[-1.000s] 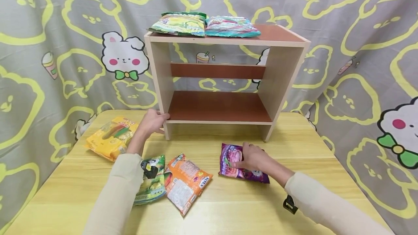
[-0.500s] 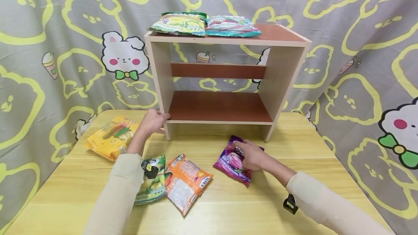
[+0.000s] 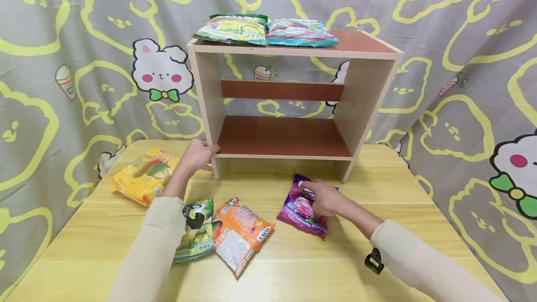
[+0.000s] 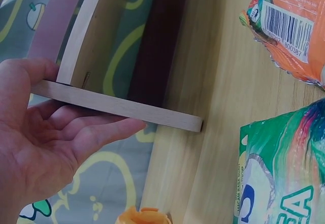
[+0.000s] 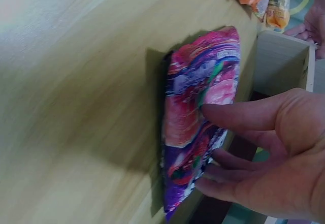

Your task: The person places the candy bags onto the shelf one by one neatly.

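Note:
My left hand (image 3: 199,156) holds the left side panel of a small wooden shelf (image 3: 277,156), with the thumb on its inner side and the fingers outside. The left wrist view shows this left hand (image 4: 66,132) at the panel's edge. On the table in front of the shelf, my right hand (image 3: 326,197) pinches a shiny purple candy bag (image 3: 303,209) lying at a slant. In the right wrist view, the thumb lies on the face of the purple bag (image 5: 185,117) and the other fingers reach its far edge.
An orange bag (image 3: 241,236) and a green bag (image 3: 200,236) lie side by side, the latter partly behind the left sleeve. Farther left is a yellow bag (image 3: 144,176). A green-yellow bag (image 3: 235,29) and a teal bag (image 3: 301,34) sit on the shelf top.
The purple bag has turned on the table from nearly sideways to a slant, and its lettering shows more. My right hand turned with it. The left hand has stayed on the shelf panel.

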`<action>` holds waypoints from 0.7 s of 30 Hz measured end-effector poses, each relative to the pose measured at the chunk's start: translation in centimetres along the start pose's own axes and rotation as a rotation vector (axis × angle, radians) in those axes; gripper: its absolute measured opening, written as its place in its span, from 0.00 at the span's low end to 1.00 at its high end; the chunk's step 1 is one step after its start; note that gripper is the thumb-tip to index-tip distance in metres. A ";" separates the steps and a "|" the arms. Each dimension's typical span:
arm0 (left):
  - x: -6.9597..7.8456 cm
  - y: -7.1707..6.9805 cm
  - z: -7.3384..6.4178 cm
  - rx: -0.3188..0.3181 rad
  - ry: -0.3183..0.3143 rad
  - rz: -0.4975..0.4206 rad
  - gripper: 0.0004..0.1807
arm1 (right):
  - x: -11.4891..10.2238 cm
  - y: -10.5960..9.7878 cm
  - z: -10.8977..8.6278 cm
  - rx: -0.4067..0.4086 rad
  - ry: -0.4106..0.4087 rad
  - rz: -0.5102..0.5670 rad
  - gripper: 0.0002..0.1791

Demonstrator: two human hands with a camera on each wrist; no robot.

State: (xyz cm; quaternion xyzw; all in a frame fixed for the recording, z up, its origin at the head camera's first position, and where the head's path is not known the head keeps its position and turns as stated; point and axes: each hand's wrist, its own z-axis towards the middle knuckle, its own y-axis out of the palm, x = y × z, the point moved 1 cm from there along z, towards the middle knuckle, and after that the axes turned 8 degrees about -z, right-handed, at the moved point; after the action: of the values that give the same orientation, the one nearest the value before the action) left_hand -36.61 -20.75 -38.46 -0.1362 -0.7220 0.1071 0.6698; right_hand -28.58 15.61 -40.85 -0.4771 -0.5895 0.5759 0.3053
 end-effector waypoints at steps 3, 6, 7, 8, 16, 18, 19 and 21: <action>0.0 0.0 0.0 -0.002 0.001 0.002 0.22 | -0.1 -0.1 0.1 0.021 0.038 0.016 0.34; -0.1 0.1 0.1 -0.004 0.004 0.002 0.23 | -0.3 -0.2 0.1 0.049 0.108 0.001 0.22; -0.1 0.1 0.1 -0.007 0.003 0.001 0.23 | -0.4 -0.2 0.2 0.051 0.139 -0.007 0.19; -0.1 0.1 0.1 -0.009 0.003 0.002 0.23 | -0.5 -0.2 0.2 0.042 0.161 -0.022 0.18; -0.1 0.0 0.1 -0.008 0.002 0.007 0.24 | -1.5 1.3 -0.1 0.003 0.163 -0.181 0.47; -0.1 0.0 0.2 -0.009 0.006 0.004 0.24 | -1.6 1.5 -0.2 0.012 0.183 -0.158 0.49; -0.1 0.0 0.2 -0.009 0.008 0.005 0.24 | -1.6 1.6 -0.2 0.023 0.180 -0.144 0.49; -0.1 0.0 0.1 -0.007 0.008 0.003 0.25 | -1.4 1.6 -0.3 0.036 0.163 -0.112 0.48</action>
State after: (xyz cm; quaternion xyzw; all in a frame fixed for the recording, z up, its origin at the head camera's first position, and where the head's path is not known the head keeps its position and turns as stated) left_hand -36.75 -20.73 -38.57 -0.1402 -0.7195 0.1050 0.6720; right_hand -27.46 14.26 -42.10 -0.4829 -0.5781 0.5278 0.3925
